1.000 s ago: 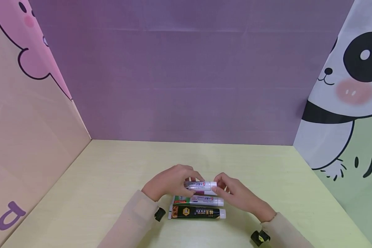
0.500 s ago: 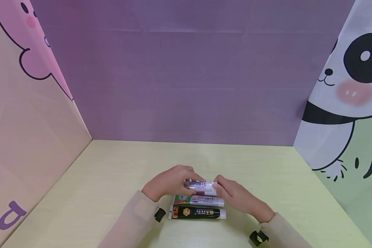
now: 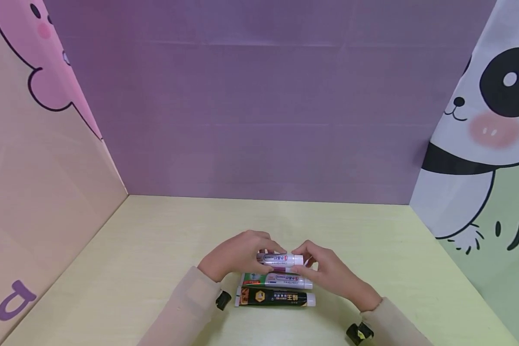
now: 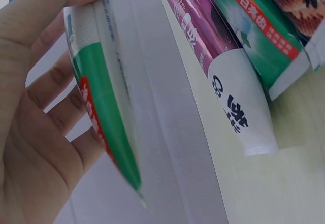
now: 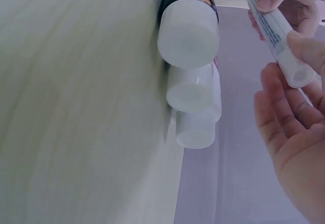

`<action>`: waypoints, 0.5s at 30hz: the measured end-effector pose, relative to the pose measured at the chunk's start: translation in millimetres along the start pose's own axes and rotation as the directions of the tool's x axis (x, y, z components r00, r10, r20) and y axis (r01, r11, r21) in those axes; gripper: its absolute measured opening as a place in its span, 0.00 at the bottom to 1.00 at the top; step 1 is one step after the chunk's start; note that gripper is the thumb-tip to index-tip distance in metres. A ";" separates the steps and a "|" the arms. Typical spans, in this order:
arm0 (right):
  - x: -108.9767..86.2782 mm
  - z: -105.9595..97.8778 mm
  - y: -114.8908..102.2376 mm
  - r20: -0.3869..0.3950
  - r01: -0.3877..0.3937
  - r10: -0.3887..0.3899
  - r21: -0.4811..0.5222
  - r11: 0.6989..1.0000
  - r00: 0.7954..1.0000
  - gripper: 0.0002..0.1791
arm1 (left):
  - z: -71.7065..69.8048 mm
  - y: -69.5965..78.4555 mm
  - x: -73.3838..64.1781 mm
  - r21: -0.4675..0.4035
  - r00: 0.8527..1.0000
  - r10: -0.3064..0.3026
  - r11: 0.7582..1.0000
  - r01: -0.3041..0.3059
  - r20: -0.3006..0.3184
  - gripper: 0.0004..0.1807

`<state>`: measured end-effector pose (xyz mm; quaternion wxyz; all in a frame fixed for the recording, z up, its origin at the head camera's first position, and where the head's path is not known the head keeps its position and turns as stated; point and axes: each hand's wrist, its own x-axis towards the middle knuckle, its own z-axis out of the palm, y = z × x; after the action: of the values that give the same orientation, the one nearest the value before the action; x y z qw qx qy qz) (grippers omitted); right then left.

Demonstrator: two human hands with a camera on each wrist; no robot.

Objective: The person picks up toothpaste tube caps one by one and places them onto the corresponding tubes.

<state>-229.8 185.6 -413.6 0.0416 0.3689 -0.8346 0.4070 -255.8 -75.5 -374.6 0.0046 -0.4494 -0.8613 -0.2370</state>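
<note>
My left hand (image 3: 242, 252) grips a green and white toothpaste tube (image 3: 278, 260) by its body, thumb in front and fingers behind. In the left wrist view that tube's flat green end (image 4: 114, 117) points down past the palm. My right hand (image 3: 335, 274) is at the other end, thumb and fingertips on either side of the white cap (image 5: 297, 74). Held up off the table, the tube overlaps a purple and white toothpaste tube (image 4: 203, 26) in the head view. Nearer the body lie another green and white toothpaste tube (image 3: 281, 280) and a black toothpaste tube (image 3: 277, 296).
The three lying tubes form a row on the pale wooden table (image 3: 177, 240), caps to the right. A purple backdrop (image 3: 259, 120) closes the far side. Printed panels stand left and right, the right one with a panda (image 3: 493, 120).
The right thumb and fingers closed over the cap half a second ago; now they have shifted and spread around it, leaving the cap in sight. The left hand keeps its hold on the tube.
</note>
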 end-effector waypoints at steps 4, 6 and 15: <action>-0.2 -1.3 -2.4 -0.029 0.051 -0.052 -0.013 0.999 0.998 0.10 | -1.5 -1.4 -2.8 -0.049 1.000 -0.015 0.999 0.014 -0.004 0.20; -0.8 -2.4 -3.3 -0.029 0.054 -0.055 -0.017 0.998 0.998 0.10 | -3.1 -2.9 -5.8 -0.061 1.000 -0.019 0.998 0.019 -0.007 0.19; -8.2 -8.6 -0.8 0.004 -0.015 0.015 0.009 1.000 1.000 0.10 | -7.4 -17.8 -25.8 -0.052 0.998 -0.039 0.998 0.037 -0.045 0.17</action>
<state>-225.4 196.1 -410.4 0.0351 0.3636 -0.8356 0.4103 -255.8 -107.1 -380.9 0.0082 -0.4273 -0.8631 -0.2692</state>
